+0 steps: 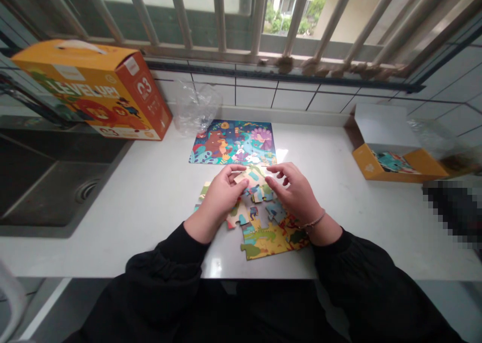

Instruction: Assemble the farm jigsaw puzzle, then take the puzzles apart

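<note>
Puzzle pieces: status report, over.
Left hand gripping pale piece; right hand close, contact unclear. Crocodile section on counter. Hands partly hide other pieces.

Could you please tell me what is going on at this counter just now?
Someone in black sleeves is handling jigsaw pieces by a barred window. The left hand holds a pale puzzle piece, with the right hand close beside it. Below lies a partly joined puzzle with loose pieces around it. Beyond the hands lies a dark blue animal picture. An orange "LEVEL UP!" box stands by the sink, and a smaller box lies open on the other side.
</note>
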Available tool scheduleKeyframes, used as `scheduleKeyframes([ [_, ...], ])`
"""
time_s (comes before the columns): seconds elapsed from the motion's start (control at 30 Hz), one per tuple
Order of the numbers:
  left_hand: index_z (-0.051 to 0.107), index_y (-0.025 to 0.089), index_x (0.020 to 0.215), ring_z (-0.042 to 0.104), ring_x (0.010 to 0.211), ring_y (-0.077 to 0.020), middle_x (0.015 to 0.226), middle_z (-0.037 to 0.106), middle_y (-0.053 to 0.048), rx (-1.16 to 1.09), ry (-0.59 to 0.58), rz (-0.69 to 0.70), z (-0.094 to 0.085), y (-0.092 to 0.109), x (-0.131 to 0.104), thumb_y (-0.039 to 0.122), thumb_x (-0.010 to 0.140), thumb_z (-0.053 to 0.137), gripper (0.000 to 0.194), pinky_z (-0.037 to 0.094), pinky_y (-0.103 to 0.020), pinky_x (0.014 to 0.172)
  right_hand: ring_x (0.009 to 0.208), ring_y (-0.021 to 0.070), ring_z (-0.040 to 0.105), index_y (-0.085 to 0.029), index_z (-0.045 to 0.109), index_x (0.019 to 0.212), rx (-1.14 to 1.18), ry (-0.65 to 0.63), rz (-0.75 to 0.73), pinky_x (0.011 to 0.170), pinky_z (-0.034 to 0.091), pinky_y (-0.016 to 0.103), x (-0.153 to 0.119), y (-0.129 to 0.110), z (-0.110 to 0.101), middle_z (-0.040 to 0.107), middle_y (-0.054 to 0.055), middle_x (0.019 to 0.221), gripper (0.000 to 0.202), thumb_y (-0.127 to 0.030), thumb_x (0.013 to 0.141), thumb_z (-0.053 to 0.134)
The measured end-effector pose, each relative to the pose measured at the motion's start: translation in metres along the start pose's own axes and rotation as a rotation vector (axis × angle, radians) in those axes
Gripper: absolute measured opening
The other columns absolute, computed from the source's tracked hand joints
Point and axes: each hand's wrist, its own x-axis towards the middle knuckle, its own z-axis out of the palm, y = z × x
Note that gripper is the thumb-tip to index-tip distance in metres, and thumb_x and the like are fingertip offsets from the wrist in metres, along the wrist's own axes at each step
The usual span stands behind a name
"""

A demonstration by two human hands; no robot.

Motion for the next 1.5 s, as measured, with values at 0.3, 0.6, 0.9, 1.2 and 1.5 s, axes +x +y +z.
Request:
scheduleKeyframes([
  [0.3,0.067,0.021,0.114,0.068,0.072,-0.0112,0.09,0.069,0.0,-0.136,0.275,-0.068,-0.001,0.017,0.002,0.007,0.084,0.077,0.034,0.055,-0.019,0.064,0.125,0.0371,0.069,-0.023,0.076,0.125,-0.247,-0.295,-0.112,0.11,0.06,0.058,-0.006,0.018,-0.003,0.071,0.016,0.137,0.051,-0.039,0.084,0.102],
  [0.6,0.075,0.022,0.118,0.06,0.062,-0.0113,0.082,0.065,0.001,0.013,0.204,-0.078,-0.009,0.004,0.004,0.019,0.087,0.079,0.031,0.049,-0.022,0.058,0.097,0.0265,0.072,-0.024,0.073,0.103,-0.21,-0.3,-0.036,0.092,0.059,0.044,-0.003,0.008,-0.009,0.075,0.008,0.105,0.015,-0.034,0.101,0.084],
  [0.9,0.075,0.022,0.119,0.063,0.064,-0.0126,0.086,0.069,-0.001,0.08,0.183,-0.043,-0.011,-0.004,0.006,0.018,0.089,0.077,0.03,0.051,-0.024,0.059,0.108,0.0307,0.069,-0.024,0.069,0.117,-0.219,-0.374,-0.066,0.093,0.059,0.045,-0.007,-0.003,-0.009,0.071,0.012,0.122,0.05,-0.041,0.083,0.1],
  [1.2,0.077,0.021,0.127,0.067,0.068,-0.0154,0.093,0.076,-0.004,0.073,0.059,-0.095,-0.005,0.001,-0.002,0.027,0.094,0.076,0.033,0.053,-0.028,0.062,0.07,0.0177,0.064,-0.023,0.075,0.104,0.294,-0.188,0.272,0.067,0.052,0.034,-0.001,-0.004,-0.007,0.075,0.003,0.085,0.04,-0.063,0.105,0.073],
  [1.5,0.072,0.021,0.131,0.075,0.094,-0.0208,0.113,0.079,-0.008,0.202,-0.048,0.128,-0.002,-0.006,-0.002,0.031,0.091,0.088,0.044,0.06,-0.034,0.084,0.069,0.0179,0.062,-0.023,0.08,0.107,0.11,0.023,0.195,0.071,0.057,0.037,0.005,-0.005,0.002,0.076,0.007,0.096,0.039,-0.062,0.105,0.074],
])
